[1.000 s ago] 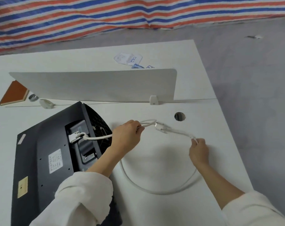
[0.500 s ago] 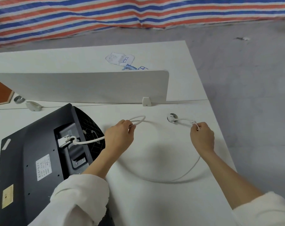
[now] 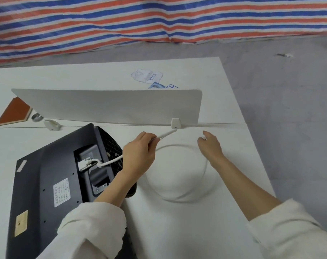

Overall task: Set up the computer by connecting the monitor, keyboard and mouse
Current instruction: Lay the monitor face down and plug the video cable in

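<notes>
1. The monitor lies face down at the lower left of the frame. Its white cable makes a loop on the white desk between both hands.
2. The divider panel stands just above the hands; the desk edge runs along the right.
3. The left hand pinches the cable. The right hand is curled; what it holds I cannot tell.
</notes>
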`<control>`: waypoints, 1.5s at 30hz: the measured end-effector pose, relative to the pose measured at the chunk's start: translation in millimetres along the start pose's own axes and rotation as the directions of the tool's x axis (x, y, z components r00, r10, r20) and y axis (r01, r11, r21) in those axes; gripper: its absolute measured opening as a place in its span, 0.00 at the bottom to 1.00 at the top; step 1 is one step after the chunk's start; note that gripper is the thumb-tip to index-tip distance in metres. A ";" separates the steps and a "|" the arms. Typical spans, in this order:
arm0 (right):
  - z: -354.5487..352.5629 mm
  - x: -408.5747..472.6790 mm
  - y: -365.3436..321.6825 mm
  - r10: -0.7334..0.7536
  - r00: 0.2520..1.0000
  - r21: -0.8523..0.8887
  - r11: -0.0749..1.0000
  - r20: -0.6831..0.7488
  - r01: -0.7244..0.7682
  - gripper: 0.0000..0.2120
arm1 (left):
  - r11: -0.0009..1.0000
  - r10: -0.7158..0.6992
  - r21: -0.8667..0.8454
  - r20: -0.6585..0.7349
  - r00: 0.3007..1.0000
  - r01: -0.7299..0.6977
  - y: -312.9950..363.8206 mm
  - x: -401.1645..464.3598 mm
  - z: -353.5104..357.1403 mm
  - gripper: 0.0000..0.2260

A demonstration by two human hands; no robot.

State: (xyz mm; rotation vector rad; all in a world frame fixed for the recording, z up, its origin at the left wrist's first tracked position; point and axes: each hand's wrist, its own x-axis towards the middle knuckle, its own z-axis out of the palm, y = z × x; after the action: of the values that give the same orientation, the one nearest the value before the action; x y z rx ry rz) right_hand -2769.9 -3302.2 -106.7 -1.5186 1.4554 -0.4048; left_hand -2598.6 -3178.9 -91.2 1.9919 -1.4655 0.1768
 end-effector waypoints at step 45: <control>-42.5 -26.9 41.0 -0.164 0.986 -0.394 0.906 0.013 0.156 0.17 | 0.991 -0.048 0.131 0.176 0.983 0.025 9.9 10.6 10.0 0.09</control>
State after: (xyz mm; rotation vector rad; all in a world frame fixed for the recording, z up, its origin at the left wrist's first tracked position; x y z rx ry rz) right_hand -2833.1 -3287.9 -108.8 -1.9705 1.4941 -0.2300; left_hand -2606.2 -3194.8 -89.9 2.1848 -1.5617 0.0793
